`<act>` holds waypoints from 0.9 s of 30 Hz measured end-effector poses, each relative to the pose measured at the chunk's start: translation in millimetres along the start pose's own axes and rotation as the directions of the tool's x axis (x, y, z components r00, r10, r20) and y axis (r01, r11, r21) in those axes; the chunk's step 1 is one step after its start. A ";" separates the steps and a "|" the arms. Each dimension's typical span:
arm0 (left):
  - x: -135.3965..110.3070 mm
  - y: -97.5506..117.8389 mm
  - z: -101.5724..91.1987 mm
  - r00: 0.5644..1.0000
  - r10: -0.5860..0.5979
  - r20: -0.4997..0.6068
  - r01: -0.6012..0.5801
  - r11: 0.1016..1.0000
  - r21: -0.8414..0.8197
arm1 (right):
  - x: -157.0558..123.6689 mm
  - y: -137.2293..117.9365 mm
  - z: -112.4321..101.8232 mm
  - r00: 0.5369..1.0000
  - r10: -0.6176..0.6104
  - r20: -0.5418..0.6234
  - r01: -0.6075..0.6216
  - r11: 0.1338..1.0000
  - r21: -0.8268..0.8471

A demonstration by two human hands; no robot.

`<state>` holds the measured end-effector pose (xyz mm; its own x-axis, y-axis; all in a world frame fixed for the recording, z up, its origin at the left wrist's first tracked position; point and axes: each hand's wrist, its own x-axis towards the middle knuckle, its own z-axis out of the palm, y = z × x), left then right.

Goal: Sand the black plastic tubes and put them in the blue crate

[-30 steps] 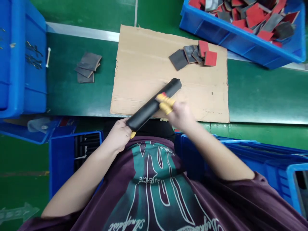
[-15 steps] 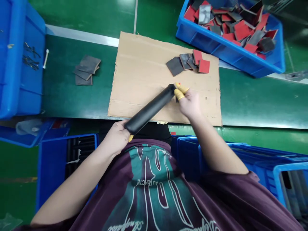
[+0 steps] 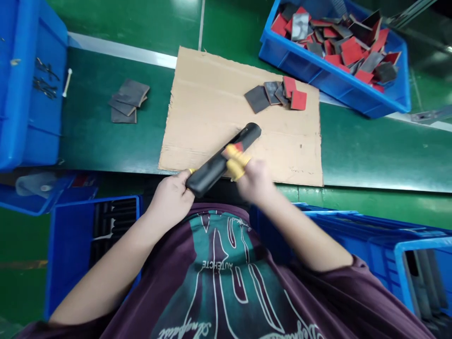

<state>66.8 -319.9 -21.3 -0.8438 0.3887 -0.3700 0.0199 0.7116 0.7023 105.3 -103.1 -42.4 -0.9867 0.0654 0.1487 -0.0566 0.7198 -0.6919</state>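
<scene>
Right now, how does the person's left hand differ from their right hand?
The left hand wraps the near end of the black tube, while the right hand is at the tube's middle. The right hand's yellow fingertip covers show plainly; the left hand shows only a sliver of yellow. The right hand is blurred, the left sharper. Both are at the same tube.

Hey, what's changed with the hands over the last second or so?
The right hand has slid back from the far tip of the black tube toward its middle, its yellow-capped fingertips now on the tube. The left hand keeps its grip on the near end. The cardboard sheet and the dark and red pads on it stayed as they were.
</scene>
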 end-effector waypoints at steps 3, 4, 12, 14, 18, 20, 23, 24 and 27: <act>0.7 -2.8 0.5 0.999 0.034 -0.001 -0.034 0.990 -0.133 | -27.0 -31.1 14.7 0.956 -0.178 0.234 0.185 0.983 -0.009; 0.5 -3.8 0.3 0.999 0.034 0.001 -0.033 0.985 -0.169 | -25.2 -28.4 13.2 0.954 -0.170 0.248 0.176 0.984 -0.001; -0.2 -0.5 -1.3 1.000 -0.013 0.000 0.013 0.985 -0.174 | 27.0 31.0 -15.9 0.983 0.163 -0.082 -0.153 0.981 0.117; 0.2 -0.9 -0.7 1.000 -0.002 0.009 0.003 0.986 -0.167 | 4.0 3.8 -5.7 0.996 0.006 0.092 -0.019 0.990 0.139; 0.6 -4.2 -2.2 1.000 0.028 0.010 -0.028 0.999 -0.034 | -6.9 -7.3 -2.0 0.972 -0.073 0.222 0.046 0.991 0.122; 0.5 -3.7 -4.1 1.000 0.025 0.001 -0.025 0.995 0.092 | 12.0 13.3 -9.5 0.995 0.062 0.083 -0.071 0.992 0.109; 1.0 0.4 -6.0 1.000 0.026 -0.003 -0.024 0.966 0.259 | 25.8 23.4 -11.6 0.975 0.203 -0.093 -0.188 0.971 0.150; 1.4 1.6 -6.1 1.000 0.027 -0.010 -0.022 0.948 0.318 | 20.7 15.4 -7.5 0.981 0.173 -0.084 -0.159 0.975 0.157; 3.0 1.9 -5.1 0.998 0.062 -0.029 -0.041 0.880 0.472 | -9.5 -22.2 10.2 0.987 -0.052 0.149 0.033 0.992 0.124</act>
<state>61.5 -320.4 -17.9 -0.8564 0.4148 -0.3076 0.3053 0.8871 0.3462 114.4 -126.8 -35.7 -0.9941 -0.0760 0.0771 -0.1078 0.6301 -0.7690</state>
